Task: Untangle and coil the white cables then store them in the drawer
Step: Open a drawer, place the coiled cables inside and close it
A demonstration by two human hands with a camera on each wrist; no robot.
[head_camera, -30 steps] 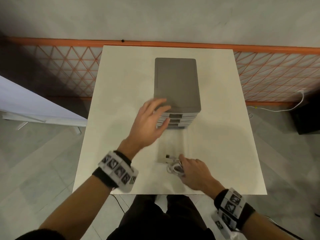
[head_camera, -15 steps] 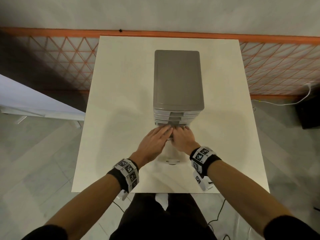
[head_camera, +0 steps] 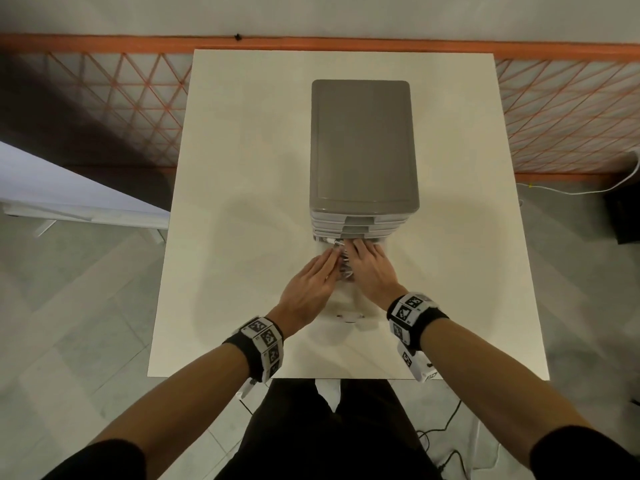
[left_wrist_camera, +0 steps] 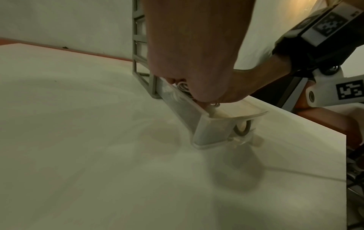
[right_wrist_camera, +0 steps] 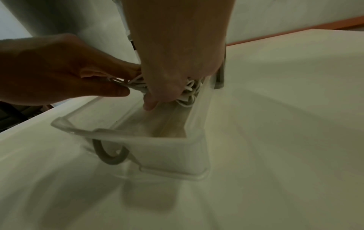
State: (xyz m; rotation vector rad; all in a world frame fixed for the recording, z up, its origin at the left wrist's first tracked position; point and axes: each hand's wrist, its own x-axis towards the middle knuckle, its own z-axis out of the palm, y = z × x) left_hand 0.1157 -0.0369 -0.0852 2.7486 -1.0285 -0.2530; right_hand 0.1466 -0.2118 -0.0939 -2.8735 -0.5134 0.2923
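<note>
Both my hands meet over the open bottom drawer (right_wrist_camera: 126, 140): right hand (head_camera: 372, 268) clasps the coiled white cables (right_wrist_camera: 189, 91), left hand (head_camera: 311, 282) pinches their near side. I judge this the storing step; next, let go and push it closed. Only the right-wrist view shows the bundle inside.

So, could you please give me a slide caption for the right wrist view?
Both hands tuck white cables into the open clear drawer.
</note>
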